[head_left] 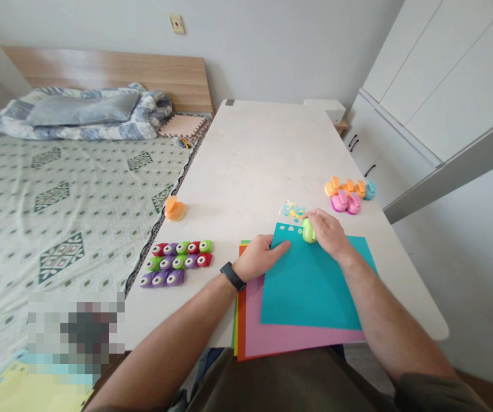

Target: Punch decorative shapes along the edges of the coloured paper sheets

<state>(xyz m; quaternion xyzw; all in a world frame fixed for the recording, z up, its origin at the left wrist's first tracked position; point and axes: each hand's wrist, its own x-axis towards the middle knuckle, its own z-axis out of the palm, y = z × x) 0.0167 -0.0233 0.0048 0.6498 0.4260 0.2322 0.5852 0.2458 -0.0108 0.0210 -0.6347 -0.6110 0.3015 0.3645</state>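
- Our olive-green clothing [280,383] is nearest to the camera, just behind the edge of the long white table top [246,154], and our bare forearms reach forward from it.
- Our left hand [259,257], with a black wrist band [232,276], lies flat on the thin teal paper sheet [310,286]. Its fingers are open, and we judge that they press down so the sheet does not slide.
- Our right hand [327,232] has closed fingers, gripping a small light-green plastic craft punch [308,230]. This punch sits at the far edge of the teal paper sheet, just beside a row of small cut-out shapes [289,229].
- Under the teal sheet lie a wide pink paper sheet [298,337] and an orange paper sheet [241,320], and they reach toward us over the table edge.
- Tiny coloured paper pieces [292,211] lie near the punch, just past the sheet.
- Rows of red, purple and green plastic punches [177,263] stand left of the paper, near our left wrist but apart from it.
- One orange plastic punch [174,209] stands farther along, and a group of orange, pink and blue plastic punches [348,193] stands to the right, beyond our right hand.
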